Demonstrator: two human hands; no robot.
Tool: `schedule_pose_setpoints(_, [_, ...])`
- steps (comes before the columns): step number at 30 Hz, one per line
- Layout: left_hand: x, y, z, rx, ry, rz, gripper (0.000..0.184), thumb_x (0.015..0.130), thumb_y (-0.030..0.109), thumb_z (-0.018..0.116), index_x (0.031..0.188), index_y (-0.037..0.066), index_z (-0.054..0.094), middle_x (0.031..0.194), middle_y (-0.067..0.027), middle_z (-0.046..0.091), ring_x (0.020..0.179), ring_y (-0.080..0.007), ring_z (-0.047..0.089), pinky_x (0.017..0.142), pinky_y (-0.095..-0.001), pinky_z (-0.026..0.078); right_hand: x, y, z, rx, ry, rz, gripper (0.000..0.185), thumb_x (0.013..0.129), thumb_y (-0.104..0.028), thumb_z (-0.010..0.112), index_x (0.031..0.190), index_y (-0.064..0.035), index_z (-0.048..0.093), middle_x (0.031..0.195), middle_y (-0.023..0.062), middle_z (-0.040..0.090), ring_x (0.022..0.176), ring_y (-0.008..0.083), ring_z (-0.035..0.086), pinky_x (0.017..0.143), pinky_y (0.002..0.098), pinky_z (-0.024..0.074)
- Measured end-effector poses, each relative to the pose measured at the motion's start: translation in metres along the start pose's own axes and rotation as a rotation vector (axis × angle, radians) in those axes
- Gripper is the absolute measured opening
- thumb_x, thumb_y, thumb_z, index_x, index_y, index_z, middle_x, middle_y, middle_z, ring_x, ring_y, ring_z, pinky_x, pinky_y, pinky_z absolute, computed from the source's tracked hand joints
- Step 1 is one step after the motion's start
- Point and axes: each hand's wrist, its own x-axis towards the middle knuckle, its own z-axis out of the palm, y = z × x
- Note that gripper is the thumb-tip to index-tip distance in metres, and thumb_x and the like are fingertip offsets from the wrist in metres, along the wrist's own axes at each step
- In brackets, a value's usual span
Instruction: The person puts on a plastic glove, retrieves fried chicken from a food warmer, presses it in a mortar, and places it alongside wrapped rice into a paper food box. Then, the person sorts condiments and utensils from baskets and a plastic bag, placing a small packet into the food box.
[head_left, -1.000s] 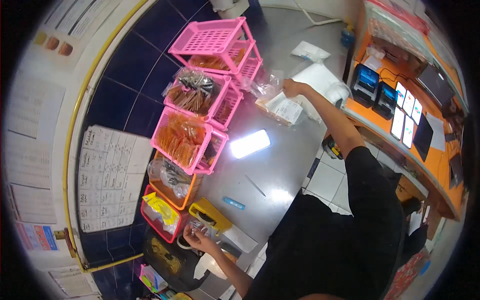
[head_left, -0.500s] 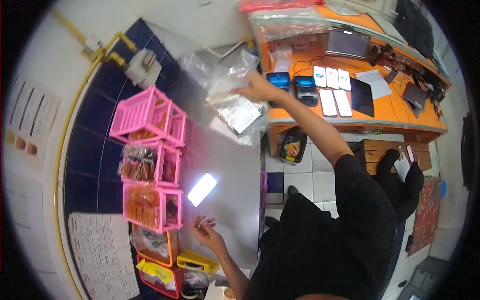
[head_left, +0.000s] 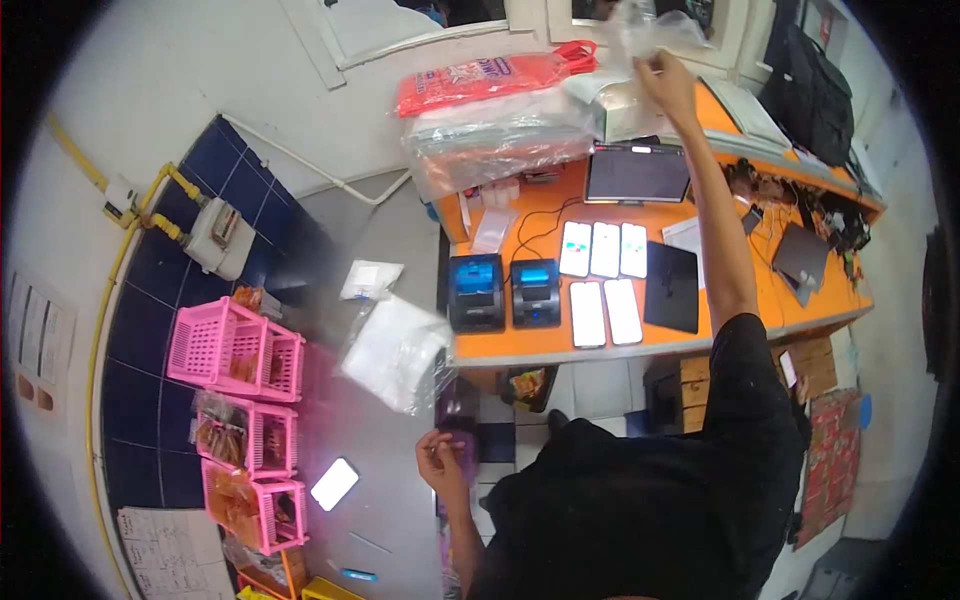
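My right hand [head_left: 668,84] is raised at the top shelf of the orange desk, its fingers closed on the upper part of a clear plastic bag [head_left: 655,35]. Beneath that hand, a pale flat item [head_left: 628,108] rests against the shelf; I cannot tell whether it is inside the bag. My left hand [head_left: 440,462] hovers by the edge of the metal counter [head_left: 395,460], fingers curled together with a small pale glint at their tips. On the counter lie a white plastic-wrapped packet [head_left: 397,345], a smaller white packet [head_left: 371,279] and a lit phone [head_left: 335,484].
Pink baskets [head_left: 235,345] with packaged food line the wall side. On the orange desk [head_left: 480,345] sit two label printers [head_left: 476,292], several lit phones [head_left: 589,314], a black tablet [head_left: 671,287] and a monitor [head_left: 636,174]. A red bag [head_left: 480,80] tops a plastic-wrapped stack.
My right hand has carried the plastic bag from above the counter up to the desk's top shelf. The view has swung right. White packets now show on the counter where the bag was.
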Motion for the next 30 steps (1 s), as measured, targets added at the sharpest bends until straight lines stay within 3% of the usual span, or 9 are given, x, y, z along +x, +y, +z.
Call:
schedule_pose_setpoints(2, [0.002,-0.006,0.022,0.006,0.0,0.003,0.022,0.1,0.011,0.054,0.119,-0.001,0.053,0.098,-0.01,0.062,0.074,-0.0171,0.065,0.065,-0.0286,0.055,0.027,0.021,0.002,-0.18,0.0,0.142,0.045,0.084,-0.043,0.062,0.096,-0.0006,0.069,0.098,0.0224,0.071,0.093,0.0407,0.068,0.082,0.0499,0.0515])
schedule_pose_setpoints(5, [0.002,-0.017,0.038,0.102,0.039,-0.038,0.018,0.1,0.009,0.053,0.116,0.0,0.055,0.098,-0.0082,0.062,0.074,-0.015,0.063,0.065,-0.0269,0.053,0.065,0.109,0.05,-0.26,0.069,0.075,0.041,0.084,-0.042,0.062,0.091,-0.002,0.069,0.095,0.0215,0.071,0.091,0.0406,0.067,0.079,0.0487,0.0518])
schedule_pose_setpoints(8, [0.003,-0.016,0.046,0.128,0.078,-0.136,0.021,0.1,0.007,0.051,0.119,0.001,0.056,0.106,-0.0075,0.063,0.092,-0.0149,0.063,0.077,-0.0288,0.055,0.063,0.162,0.093,-0.351,-0.1,-0.041,0.04,0.084,-0.043,0.063,0.087,-0.0038,0.069,0.09,0.0193,0.07,0.085,0.0377,0.067,0.074,0.0473,0.0515])
schedule_pose_setpoints(16, [-0.026,-0.01,0.045,0.218,0.303,-0.236,0.02,0.099,0.005,0.051,0.118,0.001,0.054,0.098,-0.0072,0.062,0.082,-0.0122,0.063,0.072,-0.0277,0.055,0.118,0.203,0.177,-0.576,-0.302,-0.177,0.039,0.085,-0.045,0.063,0.075,-0.0085,0.069,0.075,0.0136,0.068,0.07,0.0299,0.066,0.061,0.0437,0.0507])
schedule_pose_setpoints(21, [-0.055,-0.011,0.017,0.177,0.371,-0.259,0.022,0.098,0.003,0.051,0.12,0.002,0.054,0.097,-0.0059,0.062,0.078,-0.0105,0.063,0.067,-0.0256,0.052,0.116,0.177,0.114,-0.685,-0.016,-0.247,0.04,0.086,-0.047,0.064,0.068,-0.0114,0.069,0.066,0.0101,0.067,0.06,0.025,0.066,0.052,0.0415,0.0502])
schedule_pose_setpoints(24, [-0.085,-0.018,-0.015,0.193,0.433,-0.278,0.024,0.097,0.002,0.053,0.12,0.003,0.054,0.098,-0.0051,0.062,0.078,-0.0103,0.063,0.066,-0.0254,0.051,0.048,0.111,0.096,-0.508,0.231,-0.386,0.042,0.086,-0.048,0.064,0.063,-0.0131,0.069,0.061,0.0079,0.067,0.055,0.0221,0.066,0.047,0.0401,0.0499])
schedule_pose_setpoints(25, [-0.097,-0.016,-0.028,0.21,0.444,-0.298,0.025,0.096,0.002,0.053,0.121,0.003,0.054,0.099,-0.005,0.061,0.078,-0.0102,0.063,0.066,-0.0254,0.051,0.026,0.113,0.115,-0.422,0.268,-0.472,0.046,0.085,-0.054,0.066,0.059,-0.0154,0.068,0.051,0.003,0.06,0.05,0.0176,0.062,0.044,0.0386,0.0478])
schedule_pose_setpoints(27, [-0.123,-0.019,-0.047,0.175,0.502,-0.337,0.022,0.093,0.002,0.057,0.115,0.002,0.056,0.096,-0.0048,0.062,0.077,-0.0117,0.064,0.067,-0.0258,0.052,-0.121,0.025,0.125,-0.054,0.006,-0.607,0.037,0.088,-0.045,0.063,0.073,-0.0122,0.068,0.061,0.0068,0.063,0.058,0.0217,0.065,0.052,0.0392,0.0496])
schedule_pose_setpoints(30, [-0.185,-0.038,-0.103,0.343,0.448,-0.373,0.016,0.092,0.004,0.061,0.107,0.002,0.058,0.092,-0.0042,0.064,0.077,-0.0127,0.064,0.066,-0.0266,0.052,-0.39,-0.125,0.101,0.348,-0.853,-0.291,0.027,0.093,-0.033,0.058,0.093,-0.0073,0.068,0.075,0.0126,0.067,0.07,0.0277,0.068,0.063,0.0401,0.0523])
